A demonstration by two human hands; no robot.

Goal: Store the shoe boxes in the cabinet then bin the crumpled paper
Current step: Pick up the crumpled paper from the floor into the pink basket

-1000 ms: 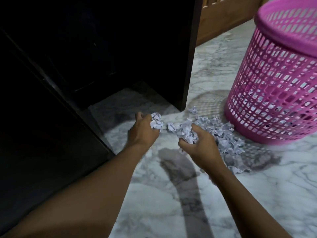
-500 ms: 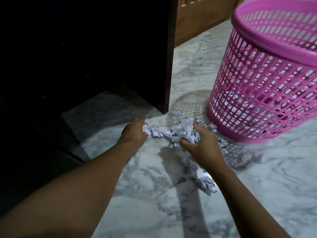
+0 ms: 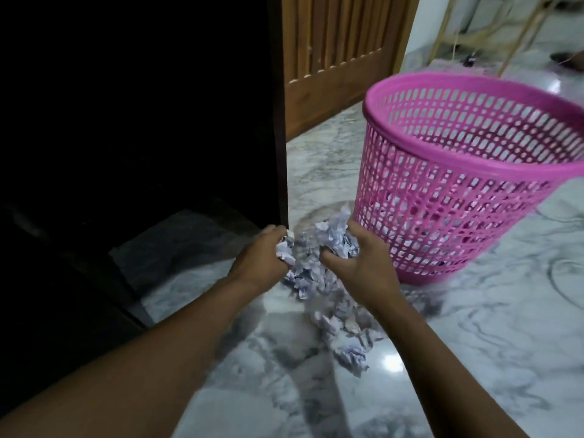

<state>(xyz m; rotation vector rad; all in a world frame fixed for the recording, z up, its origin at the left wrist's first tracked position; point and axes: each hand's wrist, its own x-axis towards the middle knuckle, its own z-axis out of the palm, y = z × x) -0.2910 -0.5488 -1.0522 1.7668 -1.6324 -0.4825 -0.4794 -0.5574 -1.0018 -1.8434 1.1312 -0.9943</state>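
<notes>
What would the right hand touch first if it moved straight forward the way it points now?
Probably the lower wall of the pink basket, just beyond the right hand and the paper it grips; depth is hard to judge.

No legible text anywhere; marks on crumpled paper too blurred
</notes>
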